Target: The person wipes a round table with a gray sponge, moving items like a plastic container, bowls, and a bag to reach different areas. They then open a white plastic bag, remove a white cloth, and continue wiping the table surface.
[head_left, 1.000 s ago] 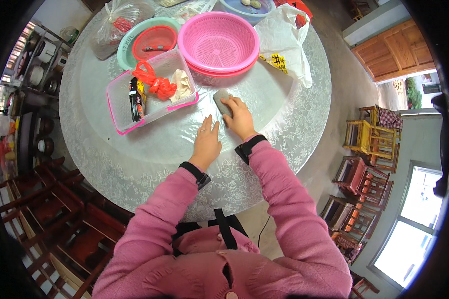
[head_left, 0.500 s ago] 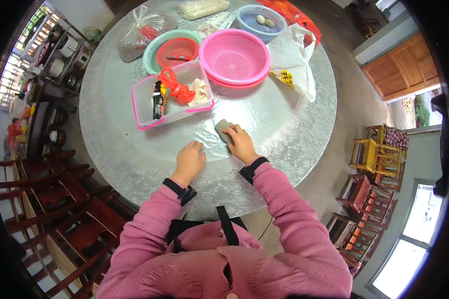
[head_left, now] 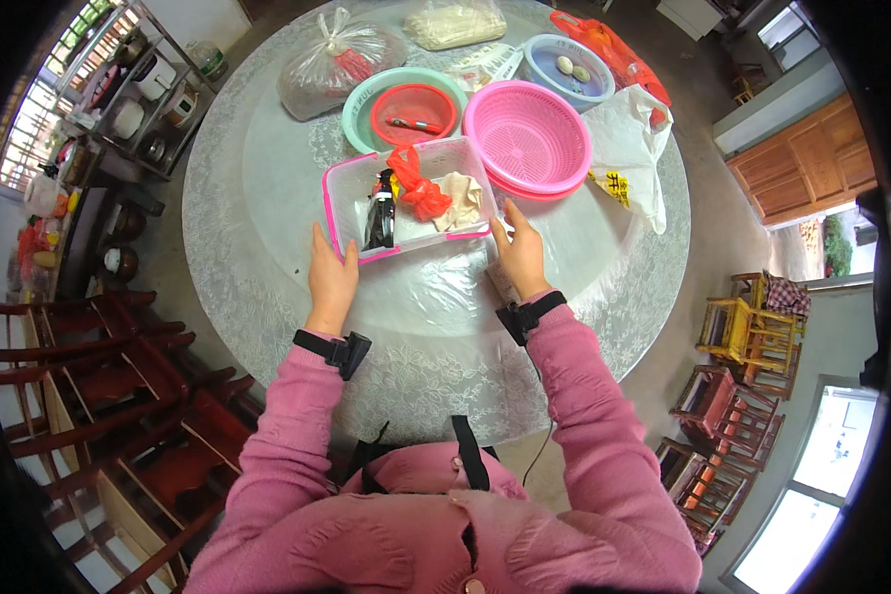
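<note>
A clear plastic box with a pink rim (head_left: 411,242) stands on the round table in front of me. Inside it lie a dark bottle (head_left: 380,220), a knotted red plastic bag (head_left: 424,196) and a cream cloth (head_left: 459,202). My left hand (head_left: 333,279) is at the box's near left corner, fingers stretched and thumb apart. Beside the near right corner is my right hand (head_left: 521,252), its fingers also extended and parted. Whether either hand touches the box I cannot tell. A folded grey cloth (head_left: 500,281) lies on the table, partly hidden by my right hand.
Behind the box stand a green basin (head_left: 358,111) with a red basin (head_left: 416,100) in it, and pink baskets (head_left: 530,139). A white bag (head_left: 629,148), a blue basin (head_left: 569,81) holding eggs, and a tied clear bag (head_left: 317,79) lie farther out. Wooden chairs flank the table.
My right hand has let go of the grey cloth and moved forward to the box's right corner. My left hand has moved forward and left to its left corner. The view has shifted.
</note>
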### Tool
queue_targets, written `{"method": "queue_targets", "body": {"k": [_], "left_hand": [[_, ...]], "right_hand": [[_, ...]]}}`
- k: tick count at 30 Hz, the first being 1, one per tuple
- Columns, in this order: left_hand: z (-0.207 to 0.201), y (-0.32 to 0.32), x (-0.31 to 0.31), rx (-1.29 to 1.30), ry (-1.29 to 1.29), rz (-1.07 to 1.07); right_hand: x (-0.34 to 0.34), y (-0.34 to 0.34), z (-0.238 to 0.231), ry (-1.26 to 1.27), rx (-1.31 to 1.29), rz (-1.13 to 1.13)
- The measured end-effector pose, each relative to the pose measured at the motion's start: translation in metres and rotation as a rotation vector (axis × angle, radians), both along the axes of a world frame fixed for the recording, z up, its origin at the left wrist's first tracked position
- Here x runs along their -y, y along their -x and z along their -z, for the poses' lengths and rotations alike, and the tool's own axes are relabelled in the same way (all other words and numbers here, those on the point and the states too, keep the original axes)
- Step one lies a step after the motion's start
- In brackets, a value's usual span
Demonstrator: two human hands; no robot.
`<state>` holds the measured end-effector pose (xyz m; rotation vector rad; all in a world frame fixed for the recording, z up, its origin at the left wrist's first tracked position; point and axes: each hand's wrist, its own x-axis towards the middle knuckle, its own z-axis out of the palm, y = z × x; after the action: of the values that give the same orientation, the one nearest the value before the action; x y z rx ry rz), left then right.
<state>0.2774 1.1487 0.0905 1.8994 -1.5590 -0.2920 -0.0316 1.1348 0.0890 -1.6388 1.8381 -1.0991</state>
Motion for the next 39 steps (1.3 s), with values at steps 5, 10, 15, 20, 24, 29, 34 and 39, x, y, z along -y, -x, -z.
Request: {"method": "queue_targets", "body": {"k": [5,10,15,20,24,29,34,39], "left_hand": [[0.003,-0.018,0.008,-0.233,-0.302,0.07],[-0.006,-0.033,0.018,-0.238,-0.274,0.129],[-0.007,-0.072,0.032,-0.254,-0.176,0.205],[-0.009,-0.129,0.047,-0.197,-0.125,0.223],[-0.009,-0.173,0.064,-0.173,-0.144,0.214],[0.004,-0.215,0.095,-0.219,-0.14,0.225],[0.018,-0.241,0.131,-0.22,-0.124,0.253],[0.027,-0.248,0.162,-0.149,-0.074,0.241]], "right_hand": [[0.007,-0.02,0.001,-0.159,-0.042,0.064],[0.004,-0.032,0.004,-0.06,0.091,0.114],[-0.012,-0.056,-0.004,-0.159,0.163,0.117],[-0.021,-0.105,-0.004,-0.239,0.243,0.033],[-0.021,-0.146,-0.003,-0.221,0.246,-0.087],[-0.011,-0.188,0.0,-0.227,0.321,-0.107],[0.002,-0.218,0.008,-0.229,0.282,-0.1],[0.021,-0.242,0.019,-0.24,0.393,-0.089]]}}
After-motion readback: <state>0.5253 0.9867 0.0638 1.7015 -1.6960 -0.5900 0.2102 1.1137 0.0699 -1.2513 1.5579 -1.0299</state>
